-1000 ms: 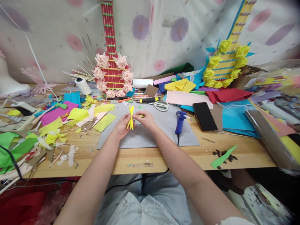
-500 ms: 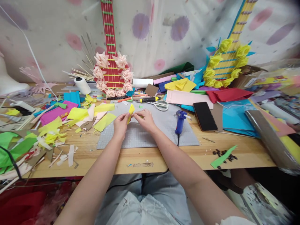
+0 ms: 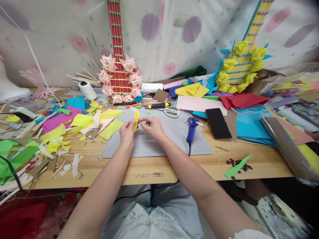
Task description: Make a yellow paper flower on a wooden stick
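Observation:
A small folded piece of yellow crepe paper (image 3: 136, 119) stands upright above the grey cutting mat (image 3: 159, 146), pinched between the thumb and fingers of my left hand (image 3: 127, 133). Just right of it is my right hand (image 3: 154, 127), its thumb and fingertips drawn together beside the paper's edge. A bit of yellowish colour shows under those fingers, too small to make out. Behind the hands lie grey-handled scissors (image 3: 171, 112) and a yellow-and-black cutter (image 3: 159, 105). On the mat's right side rests a blue glue gun (image 3: 191, 130).
Yellow paper scraps (image 3: 111, 129) and green paper (image 3: 22, 156) cover the left side. A red paper guitar (image 3: 121, 79) and a yellow one (image 3: 239, 68) lean at the back. A phone (image 3: 218, 123) and several dark seed-like pieces (image 3: 245, 167) lie to the right.
My left hand has moved slightly left and turned the yellow crepe paper more upright. The right fingertips have shifted a little left; other things stay in place.

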Demonstrator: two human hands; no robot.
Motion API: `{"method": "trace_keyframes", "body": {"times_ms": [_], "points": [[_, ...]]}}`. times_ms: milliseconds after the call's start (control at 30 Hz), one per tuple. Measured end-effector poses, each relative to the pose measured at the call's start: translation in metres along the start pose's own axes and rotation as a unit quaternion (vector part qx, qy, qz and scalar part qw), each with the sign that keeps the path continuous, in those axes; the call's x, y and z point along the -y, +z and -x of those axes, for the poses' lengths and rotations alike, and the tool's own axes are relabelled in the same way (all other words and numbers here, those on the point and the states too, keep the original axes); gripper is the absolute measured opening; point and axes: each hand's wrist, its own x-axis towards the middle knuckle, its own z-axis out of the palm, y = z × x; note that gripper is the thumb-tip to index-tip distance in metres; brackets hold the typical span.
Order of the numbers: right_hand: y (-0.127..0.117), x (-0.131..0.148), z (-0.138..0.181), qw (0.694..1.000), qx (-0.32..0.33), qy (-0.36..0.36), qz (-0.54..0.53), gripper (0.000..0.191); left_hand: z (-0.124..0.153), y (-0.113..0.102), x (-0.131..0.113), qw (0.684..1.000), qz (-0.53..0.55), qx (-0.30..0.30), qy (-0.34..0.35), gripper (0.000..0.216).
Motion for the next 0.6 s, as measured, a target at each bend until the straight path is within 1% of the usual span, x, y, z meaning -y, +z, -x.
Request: {"method": "trace_keyframes", "body": {"times_ms": [100, 200, 333, 400, 467, 600], "points": [[0.0008, 0.0019, -0.0002, 1.0, 0.005, 0.025, -0.012, 0.018, 0.0028, -0.0001, -0.003, 1.0, 0.002, 0.021, -0.019, 0.033], [-0.0001, 0.001, -0.0007, 0.999, 0.012, 0.036, -0.018, 0.019, 0.0061, -0.0001, -0.0075, 0.998, -0.026, 0.051, -0.033, 0.034], [-0.002, -0.0019, -0.0003, 1.0, 0.014, 0.023, -0.01, 0.018, 0.0057, 0.0002, -0.0105, 0.993, -0.076, 0.066, -0.059, 0.032], [-0.0022, -0.0021, 0.0004, 1.0, 0.013, 0.006, 0.007, 0.017, 0.0034, 0.0002, -0.0091, 0.993, -0.097, 0.054, -0.039, 0.027], [-0.0016, -0.0011, 0.0009, 1.0, 0.008, -0.002, 0.028, 0.016, 0.0014, 0.0003, -0.0068, 0.993, -0.109, 0.032, -0.004, 0.023], [0.0009, 0.0021, 0.0004, 0.998, -0.008, 0.023, 0.059, 0.015, 0.0019, 0.0022, -0.0037, 0.993, -0.094, -0.005, 0.065, 0.023]]}}
